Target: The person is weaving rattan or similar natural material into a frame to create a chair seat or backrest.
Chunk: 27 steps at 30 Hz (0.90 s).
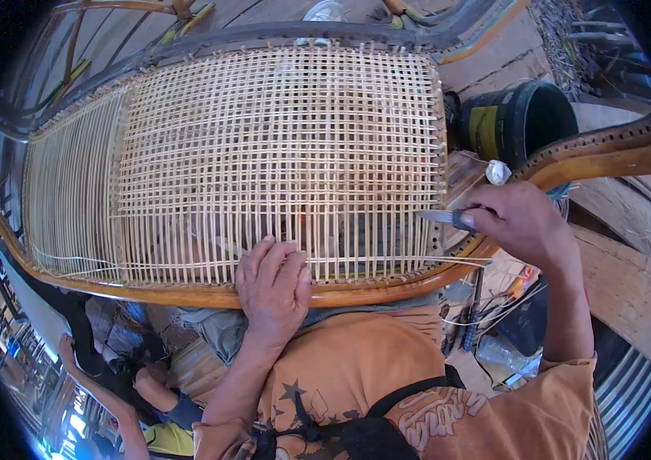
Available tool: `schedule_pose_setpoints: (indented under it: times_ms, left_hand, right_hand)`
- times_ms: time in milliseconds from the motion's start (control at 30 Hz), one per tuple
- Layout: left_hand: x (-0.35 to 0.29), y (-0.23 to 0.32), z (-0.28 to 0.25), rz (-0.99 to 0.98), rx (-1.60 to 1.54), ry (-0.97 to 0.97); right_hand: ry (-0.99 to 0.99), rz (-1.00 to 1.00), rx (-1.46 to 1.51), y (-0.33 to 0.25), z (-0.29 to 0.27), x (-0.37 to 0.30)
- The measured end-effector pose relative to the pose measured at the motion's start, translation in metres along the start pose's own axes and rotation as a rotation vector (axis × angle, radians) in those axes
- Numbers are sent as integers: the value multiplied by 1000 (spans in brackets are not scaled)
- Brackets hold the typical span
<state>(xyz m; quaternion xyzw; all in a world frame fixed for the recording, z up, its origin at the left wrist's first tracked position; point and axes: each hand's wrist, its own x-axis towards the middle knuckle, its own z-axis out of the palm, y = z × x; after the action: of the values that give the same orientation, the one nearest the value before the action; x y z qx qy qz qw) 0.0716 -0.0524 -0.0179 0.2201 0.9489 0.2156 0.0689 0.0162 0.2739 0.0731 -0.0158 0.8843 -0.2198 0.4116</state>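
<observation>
A woven cane panel (279, 130) stretches across a curved wooden frame (371, 294) in front of me. The lattice is tight on the far side; nearer me, mostly upright strands run with wider gaps. My right hand (517, 218) grips a small knife (439, 217), its blade pointing left over the panel's right edge. Flat on the near rim lies my left hand (273, 284), fingers stretched over the strands and holding nothing. A pair of loose pale cane strands (459, 262) runs along the near edge and sticks out past the right side.
Beyond the frame's right arm stands a dark bucket (540, 115) with a yellow patch. A clear plastic bottle (505, 353) and assorted items lie at lower right. Another person's arm (103, 383) shows at lower left. Wooden boards (624, 284) lie at right.
</observation>
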Motion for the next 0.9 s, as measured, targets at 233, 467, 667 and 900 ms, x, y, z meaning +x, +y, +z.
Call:
schedule_pose_setpoints:
  times_ms: [233, 467, 667, 900]
  left_hand:
    - [-1, -2, 2, 53, -120, 64]
    - [-1, -2, 4, 61, -145, 85]
    - [0, -1, 4, 75, -132, 96]
    - [-1, -2, 5, 73, -139, 93]
  right_hand:
    - [-33, -85, 70, -10, 13, 10]
    - [-173, -132, 48, -11, 10, 13]
    - [-137, -115, 42, -11, 9, 10]
    - [43, -42, 143, -10, 2, 6]
